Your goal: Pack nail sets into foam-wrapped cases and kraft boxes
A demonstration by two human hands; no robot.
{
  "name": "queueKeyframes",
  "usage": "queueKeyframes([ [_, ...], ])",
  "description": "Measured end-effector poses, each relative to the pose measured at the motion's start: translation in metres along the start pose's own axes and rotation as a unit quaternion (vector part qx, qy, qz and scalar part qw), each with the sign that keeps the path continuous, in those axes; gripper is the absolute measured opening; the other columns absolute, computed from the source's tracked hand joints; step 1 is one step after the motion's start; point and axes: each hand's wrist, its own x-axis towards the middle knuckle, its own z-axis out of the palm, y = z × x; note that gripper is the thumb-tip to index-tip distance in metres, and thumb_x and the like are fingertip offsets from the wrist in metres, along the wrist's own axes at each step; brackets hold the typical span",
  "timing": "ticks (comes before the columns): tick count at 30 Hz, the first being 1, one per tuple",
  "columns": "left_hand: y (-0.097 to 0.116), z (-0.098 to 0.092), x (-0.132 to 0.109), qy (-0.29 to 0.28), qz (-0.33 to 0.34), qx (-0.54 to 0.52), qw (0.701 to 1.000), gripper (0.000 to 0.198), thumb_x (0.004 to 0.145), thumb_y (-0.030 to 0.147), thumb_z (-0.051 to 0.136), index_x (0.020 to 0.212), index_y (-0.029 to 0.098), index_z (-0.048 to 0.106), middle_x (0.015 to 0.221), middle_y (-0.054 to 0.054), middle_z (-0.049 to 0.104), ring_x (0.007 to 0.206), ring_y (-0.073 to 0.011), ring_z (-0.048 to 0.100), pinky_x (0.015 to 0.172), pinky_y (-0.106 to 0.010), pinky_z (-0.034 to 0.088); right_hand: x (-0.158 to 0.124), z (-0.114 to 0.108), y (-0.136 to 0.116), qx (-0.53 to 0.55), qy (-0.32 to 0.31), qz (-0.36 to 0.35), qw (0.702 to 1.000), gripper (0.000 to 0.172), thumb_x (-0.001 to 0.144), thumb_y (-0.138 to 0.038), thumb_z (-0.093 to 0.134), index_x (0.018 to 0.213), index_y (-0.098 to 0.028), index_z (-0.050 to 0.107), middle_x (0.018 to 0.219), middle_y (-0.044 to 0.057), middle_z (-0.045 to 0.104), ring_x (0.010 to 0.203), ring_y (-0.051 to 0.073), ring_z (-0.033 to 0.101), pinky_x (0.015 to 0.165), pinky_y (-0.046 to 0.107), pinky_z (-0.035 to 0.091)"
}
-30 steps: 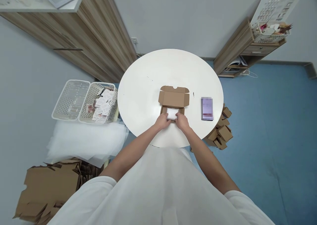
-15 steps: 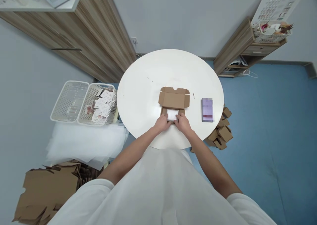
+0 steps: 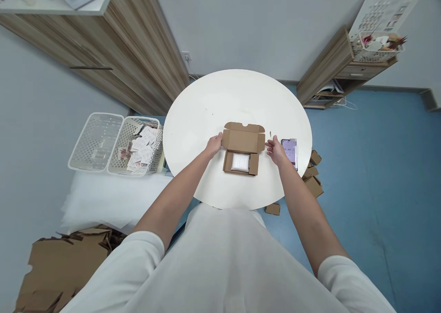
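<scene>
A small brown cardboard box [image 3: 242, 139] stands on the white table with its lid raised and side flaps spread. Inside its tray lies a white wrapped packet [image 3: 240, 162]. At the lid's left flap is my left hand [image 3: 214, 145], its fingers closed at the flap's edge and partly hidden by it. My right hand [image 3: 274, 150] is just beside the right flap, fingers apart, holding nothing. Whether its fingertips touch the flap is hard to tell.
A phone [image 3: 289, 151] lies right of my right hand on the round white table [image 3: 237, 92]. Left of the table are a basket of paper cards [image 3: 141, 148], white sheets [image 3: 110, 198] and flat cardboard [image 3: 65, 267]. Small cardboard boxes [image 3: 313, 184] lie on the floor at right.
Both hands have left the packet inside the box and moved outward and up to the two sides of the lid. The packet stays in the tray.
</scene>
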Motion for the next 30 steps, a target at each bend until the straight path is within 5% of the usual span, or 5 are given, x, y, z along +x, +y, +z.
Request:
queueKeyframes([
  [8,0.009,0.008,0.01,-0.073,-0.045,-0.062,0.994,0.071,0.08,0.068,0.018,0.105,0.016,0.059,0.088,-0.009,0.06,0.075,-0.0164,0.056,0.065,-0.028,0.042,0.003,0.017,-0.029,0.176,-0.182,0.118,0.96,0.068,0.078,-0.07,0.016,0.086,-0.019,0.061,0.068,0.003,0.053,0.046,0.011,0.044,0.046,0.026,0.042],
  [14,0.011,-0.002,-0.004,-0.132,-0.038,-0.103,0.985,0.083,0.075,0.074,0.007,0.126,0.022,0.045,0.084,-0.006,0.055,0.08,-0.0178,0.055,0.069,-0.028,0.045,-0.015,0.019,-0.039,0.195,-0.184,0.093,0.959,0.06,0.077,-0.071,0.024,0.091,-0.023,0.057,0.067,0.001,0.05,0.051,0.011,0.047,0.052,0.026,0.045],
  [19,0.001,-0.018,-0.031,-0.199,-0.009,-0.1,0.975,0.086,0.075,0.071,-0.005,0.12,0.023,0.051,0.098,-0.007,0.057,0.097,-0.02,0.052,0.081,-0.031,0.044,-0.047,0.012,-0.023,0.164,-0.211,0.041,0.963,0.061,0.077,-0.072,0.025,0.092,-0.023,0.057,0.078,0.002,0.054,0.067,0.014,0.054,0.067,0.028,0.048],
  [25,-0.023,-0.024,-0.059,-0.224,0.014,-0.067,0.972,0.068,0.082,0.066,0.015,0.115,0.022,0.055,0.123,-0.008,0.051,0.113,-0.0229,0.047,0.087,-0.034,0.042,-0.081,0.009,-0.001,0.036,-0.201,0.031,0.978,0.056,0.077,-0.067,0.033,0.094,-0.021,0.06,0.097,0.005,0.057,0.086,0.016,0.055,0.079,0.03,0.045],
  [30,-0.038,-0.018,-0.065,-0.165,0.065,0.034,0.984,0.046,0.08,0.052,0.044,0.113,0.02,0.054,0.117,-0.008,0.055,0.099,-0.0196,0.055,0.079,-0.03,0.046,-0.099,0.018,0.003,-0.058,-0.147,0.007,0.987,0.037,0.073,-0.049,0.054,0.097,-0.021,0.057,0.099,0.005,0.059,0.083,0.016,0.056,0.072,0.03,0.046],
])
